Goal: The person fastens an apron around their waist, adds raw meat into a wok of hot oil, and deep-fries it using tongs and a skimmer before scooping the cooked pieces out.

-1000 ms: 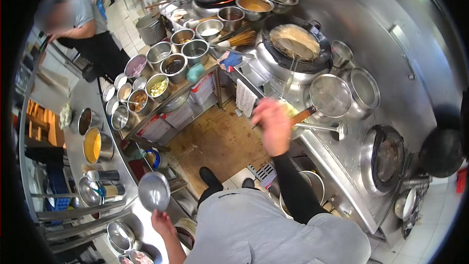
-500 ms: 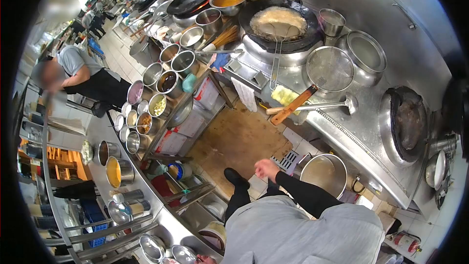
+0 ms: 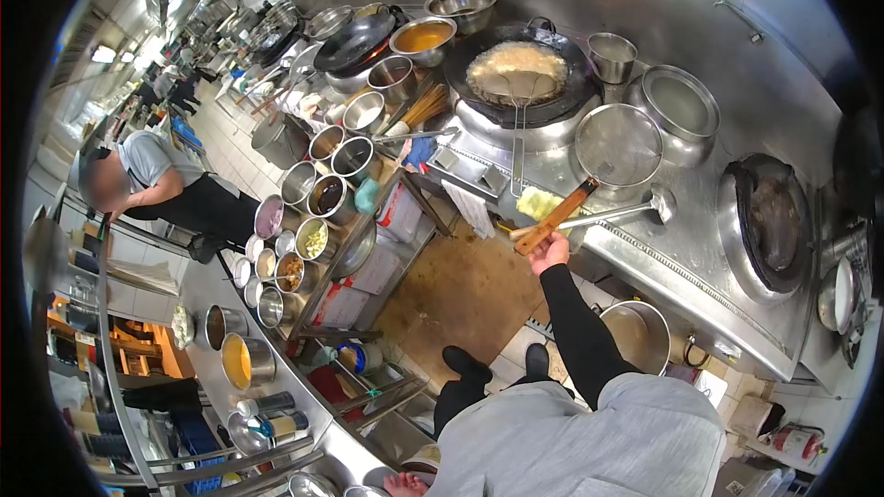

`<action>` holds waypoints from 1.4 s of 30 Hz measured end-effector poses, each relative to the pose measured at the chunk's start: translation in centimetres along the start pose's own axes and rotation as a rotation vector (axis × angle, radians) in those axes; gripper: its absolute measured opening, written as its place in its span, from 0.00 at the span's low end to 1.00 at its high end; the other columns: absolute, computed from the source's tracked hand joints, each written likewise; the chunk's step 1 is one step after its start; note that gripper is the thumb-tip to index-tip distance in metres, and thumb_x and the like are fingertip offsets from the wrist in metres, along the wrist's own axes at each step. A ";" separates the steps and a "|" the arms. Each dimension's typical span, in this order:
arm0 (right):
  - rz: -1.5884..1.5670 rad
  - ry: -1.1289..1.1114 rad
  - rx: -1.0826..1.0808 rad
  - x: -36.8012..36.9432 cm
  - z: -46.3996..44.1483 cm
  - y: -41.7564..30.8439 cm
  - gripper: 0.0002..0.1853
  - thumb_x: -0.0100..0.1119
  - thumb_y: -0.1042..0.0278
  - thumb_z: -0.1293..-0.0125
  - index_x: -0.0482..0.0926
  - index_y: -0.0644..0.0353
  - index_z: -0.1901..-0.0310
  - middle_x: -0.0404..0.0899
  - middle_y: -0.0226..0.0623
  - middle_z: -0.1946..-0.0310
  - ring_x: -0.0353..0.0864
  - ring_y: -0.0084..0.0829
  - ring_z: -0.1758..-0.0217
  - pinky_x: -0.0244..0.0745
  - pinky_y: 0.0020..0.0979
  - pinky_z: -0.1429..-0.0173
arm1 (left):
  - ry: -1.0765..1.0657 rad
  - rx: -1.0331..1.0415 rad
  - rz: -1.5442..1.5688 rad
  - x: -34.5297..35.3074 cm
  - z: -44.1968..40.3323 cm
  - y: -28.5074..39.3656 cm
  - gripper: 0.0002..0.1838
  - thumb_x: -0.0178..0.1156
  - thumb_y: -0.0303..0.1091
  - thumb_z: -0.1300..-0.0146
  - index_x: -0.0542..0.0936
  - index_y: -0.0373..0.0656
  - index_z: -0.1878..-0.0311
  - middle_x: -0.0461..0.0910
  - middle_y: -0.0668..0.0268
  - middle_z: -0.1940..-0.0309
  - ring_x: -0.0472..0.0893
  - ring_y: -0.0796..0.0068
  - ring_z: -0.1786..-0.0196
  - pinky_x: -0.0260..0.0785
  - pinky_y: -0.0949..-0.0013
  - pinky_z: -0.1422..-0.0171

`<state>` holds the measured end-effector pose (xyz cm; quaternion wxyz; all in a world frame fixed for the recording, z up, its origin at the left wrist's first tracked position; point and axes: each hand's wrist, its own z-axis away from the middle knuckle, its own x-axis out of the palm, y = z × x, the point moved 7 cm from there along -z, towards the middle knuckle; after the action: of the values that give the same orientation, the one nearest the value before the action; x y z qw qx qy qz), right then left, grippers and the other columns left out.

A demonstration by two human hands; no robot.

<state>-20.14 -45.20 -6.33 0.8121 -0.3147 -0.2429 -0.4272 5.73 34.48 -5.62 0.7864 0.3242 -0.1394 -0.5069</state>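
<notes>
My right hand (image 3: pixel 550 254) is at the lower end of the wooden handle (image 3: pixel 558 215) of a round wire-mesh strainer (image 3: pixel 619 145), its fingers closing round it from below. The strainer's mesh rests on the stove top. Just beside that handle, a steel ladle (image 3: pixel 659 205) lies with its shaft crossing behind it. At the bottom edge, my left hand (image 3: pixel 405 485) shows only in part, near steel bowls (image 3: pixel 318 484) on the counter; its grip is hidden. Pale, frothy food (image 3: pixel 516 72) sits in a black wok (image 3: pixel 580 83), with another wire skimmer (image 3: pixel 519 143) resting in it.
A rack at left carries several steel pots and containers of ingredients, among them chopped pieces (image 3: pixel 315 241). A large steel pot (image 3: pixel 635 336) stands on the floor beside my right arm. Another wok (image 3: pixel 766 225) sits at far right. A co-worker (image 3: pixel 152 175) bends over the left counter.
My right hand has reached forward from beside my body to the strainer's wooden handle. The view has shifted slightly. My left hand stays low at the bottom edge.
</notes>
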 end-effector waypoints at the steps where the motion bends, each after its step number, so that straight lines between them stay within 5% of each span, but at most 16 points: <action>1: -0.083 -0.060 0.003 0.5 -0.6 0.1 0.16 0.48 0.61 0.35 0.79 0.57 0.50 0.83 0.37 0.56 0.82 0.41 0.51 0.77 0.47 0.44 | -0.438 -0.022 0.007 3.1 -1.4 0.1 0.14 0.58 0.59 0.32 0.74 0.62 0.58 0.79 0.73 0.68 0.77 0.69 0.71 0.73 0.55 0.66; 4: -0.246 -0.053 -0.045 1.3 -2.0 0.1 0.17 0.48 0.61 0.37 0.79 0.58 0.51 0.82 0.43 0.56 0.82 0.46 0.51 0.76 0.50 0.43 | -0.575 -0.081 -0.105 10.2 -2.2 0.0 0.14 0.59 0.59 0.32 0.73 0.63 0.59 0.79 0.73 0.69 0.77 0.69 0.71 0.72 0.58 0.68; 5: -0.201 -0.018 -0.052 1.8 -0.6 -0.2 0.18 0.49 0.61 0.38 0.78 0.60 0.50 0.82 0.47 0.56 0.82 0.51 0.51 0.77 0.50 0.42 | -0.444 -0.056 -0.179 11.7 -2.6 0.2 0.13 0.58 0.56 0.31 0.74 0.61 0.58 0.79 0.71 0.69 0.77 0.71 0.71 0.72 0.61 0.68; 6: -0.197 -0.064 -0.085 2.7 -0.1 -0.5 0.13 0.51 0.63 0.38 0.77 0.58 0.55 0.79 0.43 0.63 0.81 0.48 0.57 0.79 0.51 0.48 | -0.466 -0.049 -0.220 14.7 -2.3 0.6 0.13 0.59 0.55 0.31 0.74 0.59 0.58 0.79 0.70 0.69 0.77 0.71 0.71 0.72 0.62 0.69; 8: 0.053 0.288 -0.317 -0.1 0.6 -1.3 0.05 0.52 0.67 0.37 0.73 0.55 0.61 0.72 0.37 0.73 0.77 0.39 0.68 0.79 0.47 0.61 | -0.509 -0.038 -0.308 20.2 -1.4 2.0 0.12 0.59 0.52 0.31 0.74 0.56 0.57 0.79 0.69 0.69 0.77 0.72 0.71 0.71 0.64 0.69; 9: 0.087 0.344 -0.387 -1.8 0.8 -1.4 0.03 0.53 0.68 0.36 0.71 0.54 0.62 0.69 0.35 0.75 0.74 0.35 0.73 0.76 0.46 0.66 | -0.586 0.111 -0.310 23.3 1.5 3.4 0.13 0.60 0.49 0.32 0.75 0.51 0.55 0.79 0.67 0.68 0.78 0.73 0.70 0.71 0.66 0.69; 12: 0.217 0.524 -0.510 -4.2 3.8 -2.0 0.03 0.53 0.70 0.35 0.69 0.54 0.64 0.66 0.33 0.79 0.68 0.29 0.81 0.69 0.40 0.74 | -0.607 0.001 -0.290 30.5 2.6 5.1 0.12 0.59 0.43 0.31 0.75 0.46 0.54 0.78 0.66 0.68 0.76 0.75 0.71 0.66 0.73 0.73; 16: 0.306 0.748 -0.463 -4.8 7.3 -2.7 0.03 0.51 0.74 0.36 0.70 0.57 0.62 0.69 0.36 0.76 0.71 0.32 0.78 0.66 0.38 0.75 | -0.768 -0.147 -0.583 39.5 -0.3 7.3 0.08 0.58 0.37 0.30 0.73 0.46 0.53 0.77 0.65 0.73 0.79 0.70 0.71 0.72 0.67 0.72; 21: 0.514 0.776 -0.428 -6.9 8.0 -4.6 0.02 0.51 0.75 0.37 0.72 0.60 0.64 0.68 0.39 0.80 0.70 0.35 0.81 0.64 0.38 0.79 | -0.920 -0.186 -0.709 47.0 -3.7 8.9 0.06 0.58 0.34 0.30 0.73 0.47 0.55 0.77 0.65 0.74 0.80 0.69 0.71 0.74 0.65 0.71; 24: 0.935 0.853 -0.577 -9.1 7.7 -8.2 0.02 0.52 0.75 0.37 0.72 0.62 0.67 0.65 0.37 0.84 0.68 0.35 0.85 0.62 0.38 0.82 | -0.993 -0.150 -0.723 50.9 -4.4 10.2 0.06 0.59 0.35 0.30 0.73 0.48 0.54 0.77 0.65 0.74 0.80 0.70 0.71 0.74 0.66 0.70; 26: 0.566 0.920 -0.650 -6.3 12.4 -6.6 0.06 0.53 0.74 0.37 0.70 0.62 0.71 0.64 0.36 0.86 0.67 0.35 0.87 0.60 0.40 0.84 | -1.015 -0.134 -0.702 52.0 -5.1 10.9 0.06 0.59 0.35 0.30 0.73 0.49 0.55 0.78 0.66 0.74 0.80 0.70 0.72 0.74 0.66 0.71; 28: 0.653 0.862 -0.870 -3.7 14.4 -6.2 0.05 0.56 0.74 0.38 0.69 0.59 0.67 0.66 0.35 0.84 0.65 0.32 0.89 0.60 0.39 0.86 | -0.993 -0.134 -0.704 52.4 -5.6 10.6 0.04 0.58 0.35 0.29 0.73 0.49 0.56 0.77 0.66 0.74 0.79 0.70 0.72 0.73 0.67 0.72; 31: 0.641 0.733 -0.894 2.2 18.0 -3.9 0.05 0.54 0.72 0.34 0.68 0.55 0.60 0.65 0.29 0.83 0.62 0.25 0.90 0.60 0.32 0.88 | -0.983 -0.153 -0.810 51.6 -8.2 9.3 0.03 0.56 0.34 0.29 0.74 0.48 0.60 0.76 0.68 0.76 0.79 0.71 0.74 0.71 0.67 0.73; 34: 0.567 0.343 -0.946 11.6 20.1 -2.4 0.09 0.55 0.75 0.38 0.70 0.58 0.57 0.68 0.31 0.81 0.62 0.24 0.90 0.61 0.30 0.89 | -1.011 -0.162 -0.999 50.9 -7.7 8.4 0.08 0.54 0.34 0.28 0.73 0.47 0.65 0.72 0.70 0.78 0.75 0.75 0.76 0.68 0.68 0.75; 38: 0.718 -0.001 -0.913 24.6 16.8 -0.5 0.20 0.56 0.77 0.36 0.72 0.60 0.41 0.69 0.28 0.80 0.64 0.22 0.89 0.62 0.28 0.87 | -1.030 -0.085 -1.057 51.7 -6.9 9.3 0.08 0.53 0.33 0.27 0.71 0.47 0.66 0.70 0.71 0.78 0.72 0.76 0.77 0.66 0.69 0.75; 42: 0.878 -0.174 -0.895 38.4 11.1 2.3 0.25 0.56 0.80 0.37 0.72 0.62 0.37 0.72 0.28 0.80 0.68 0.22 0.88 0.64 0.29 0.85 | -0.983 0.011 -0.934 53.2 -7.1 10.5 0.12 0.54 0.29 0.29 0.68 0.47 0.72 0.68 0.71 0.78 0.70 0.76 0.76 0.63 0.70 0.74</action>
<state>0.27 -56.96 25.98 0.6787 -0.7278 0.0461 -0.0872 40.80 -7.21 -9.91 0.3286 0.0862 -0.3288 -0.8812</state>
